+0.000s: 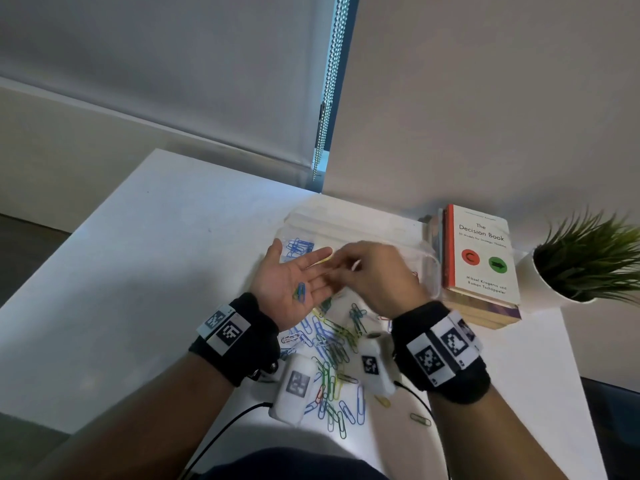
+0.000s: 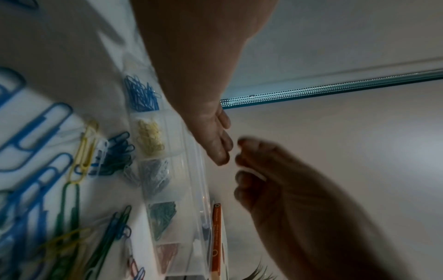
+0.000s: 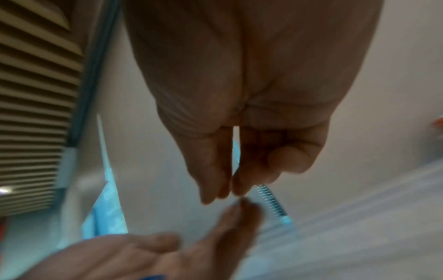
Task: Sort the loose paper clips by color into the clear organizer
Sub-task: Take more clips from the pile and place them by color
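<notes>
My left hand (image 1: 294,285) is turned palm up above the white table (image 1: 145,258), fingers straight and relaxed, thumb splayed toward 11 o'clock. A couple of small paper clips, blue and green (image 1: 300,292), lie loose in the hollow of the palm; nothing is pinched.

Below both wrists, toward 6 o'clock, is the loose pile of coloured wire paper clips (image 1: 334,355): blue, green, yellow, white and a few red, tangled and overlapping on the tabletop. Two pale clips lie apart from the pile at about 5 o'clock.

At 12 o'clock from my left palm stands the clear plastic compartment organizer (image 1: 429,271). The left wrist view shows its cells (image 2: 167,191) in a row: blue clips (image 2: 141,94), then yellow (image 2: 149,137), then white or pale (image 2: 155,176), then green (image 2: 161,216), then red (image 2: 167,253).

My right hand (image 1: 377,275) is back up, fingertips meeting the left fingertips over the organizer. Its fingers are drawn in close and narrow, thumb against forefinger; motion blur hides whether a clip sits between them, so I cannot tell.

At 3 o'clock, just beside the organizer, a stack of books with a white and red cover on top (image 1: 479,258). Further right, a green spiky plant in a white pot (image 1: 585,258).
</notes>
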A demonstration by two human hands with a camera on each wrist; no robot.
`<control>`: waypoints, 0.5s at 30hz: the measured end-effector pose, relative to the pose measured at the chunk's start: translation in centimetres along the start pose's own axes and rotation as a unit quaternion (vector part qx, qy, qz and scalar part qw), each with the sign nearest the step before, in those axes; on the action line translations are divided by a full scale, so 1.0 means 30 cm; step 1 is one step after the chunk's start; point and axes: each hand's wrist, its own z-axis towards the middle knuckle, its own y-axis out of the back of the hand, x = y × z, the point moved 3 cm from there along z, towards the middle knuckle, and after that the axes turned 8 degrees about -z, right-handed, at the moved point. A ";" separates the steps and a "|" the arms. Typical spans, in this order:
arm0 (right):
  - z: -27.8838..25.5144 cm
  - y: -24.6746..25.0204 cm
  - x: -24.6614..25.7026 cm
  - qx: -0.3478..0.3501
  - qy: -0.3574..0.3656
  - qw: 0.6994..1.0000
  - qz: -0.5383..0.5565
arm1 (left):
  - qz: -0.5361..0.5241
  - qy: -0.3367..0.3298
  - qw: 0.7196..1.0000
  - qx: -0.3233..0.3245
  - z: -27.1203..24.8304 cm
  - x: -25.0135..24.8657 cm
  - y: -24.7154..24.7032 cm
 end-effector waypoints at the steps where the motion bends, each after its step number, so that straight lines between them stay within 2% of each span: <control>1: -0.009 -0.024 0.039 0.042 0.024 0.999 0.001 | 0.002 0.003 1.000 -0.003 0.000 0.004 -0.005; 3: -0.010 -0.068 0.078 0.089 0.049 0.994 -0.045 | 0.005 0.013 1.000 -0.002 0.001 0.010 -0.010; 5: -0.008 -0.089 0.091 0.097 0.053 0.990 -0.088 | 0.010 0.014 1.000 -0.008 0.003 0.008 -0.007; 15: -0.021 -0.116 0.092 0.118 0.063 0.990 -0.040 | 0.058 0.017 0.998 -0.036 0.028 0.019 0.039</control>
